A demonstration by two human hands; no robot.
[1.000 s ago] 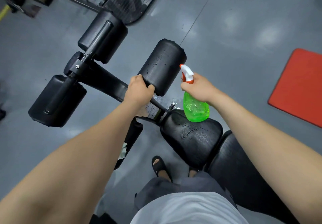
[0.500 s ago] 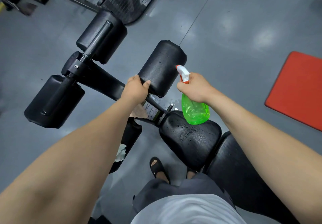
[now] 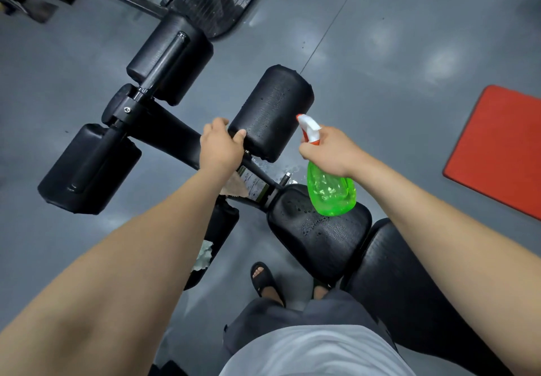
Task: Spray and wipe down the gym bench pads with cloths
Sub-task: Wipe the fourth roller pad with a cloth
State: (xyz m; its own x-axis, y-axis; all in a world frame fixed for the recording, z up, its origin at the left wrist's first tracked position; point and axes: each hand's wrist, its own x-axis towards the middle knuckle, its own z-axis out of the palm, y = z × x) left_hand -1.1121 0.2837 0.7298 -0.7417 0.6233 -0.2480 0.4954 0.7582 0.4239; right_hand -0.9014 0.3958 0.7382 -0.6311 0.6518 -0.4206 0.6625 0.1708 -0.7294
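Two foot rollers are lying at nine o'clock, a crumpled cloth at seven, a red mat at three. The left hand is gripping the end of the wet roller pad at twelve; the right hand is clutching the green spray bottle beside it.

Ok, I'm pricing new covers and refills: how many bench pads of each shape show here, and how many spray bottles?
Black cylindrical roller pads: 4, one partly hidden
Black flat vinyl seat pads: 2
Green plastic spray bottle: 1
Total: 7
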